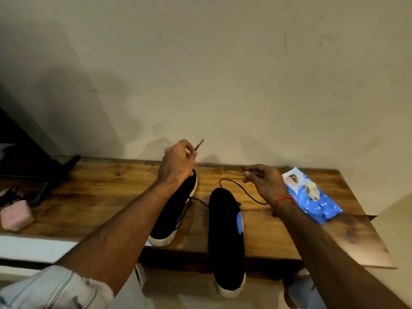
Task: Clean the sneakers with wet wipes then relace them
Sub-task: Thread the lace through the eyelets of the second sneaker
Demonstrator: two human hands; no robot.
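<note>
Two black sneakers, white soles, on wooden table: left sneaker [176, 210] angled, right sneaker [227, 237] overhanging the near edge, blue side patch. Black lace [243, 189] loops loose from right sneaker. Blue wet-wipes pack [312, 197] lies flat at right.

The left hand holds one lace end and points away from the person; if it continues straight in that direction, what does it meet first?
Most likely the wall. The left hand, pinching the lace tip, is raised above the table's far edge, with nothing visible between. Depth is hard to judge.
</note>
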